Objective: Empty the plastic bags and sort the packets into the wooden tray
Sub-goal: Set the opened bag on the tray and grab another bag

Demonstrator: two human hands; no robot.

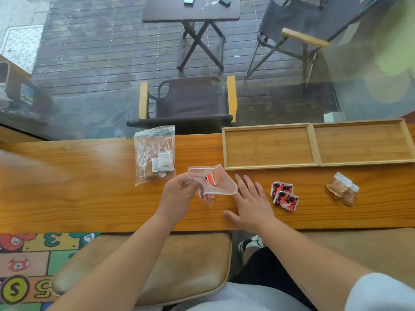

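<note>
My left hand pinches a small clear plastic bag held open above the wooden table; a red packet shows inside it. My right hand rests flat on the table just right of the bag, fingers spread, holding nothing. Two red-and-black packets lie to the right of that hand. Further right sit brown packets with white tops. A second clear bag with white packets inside lies at the table's far edge. The wooden tray with two compartments stands at the back right, nothing in it.
The long wooden table runs left to right. Beyond a glass pane are a folding chair, a small dark table and another chair. A tan cushion and a colourful number mat lie below.
</note>
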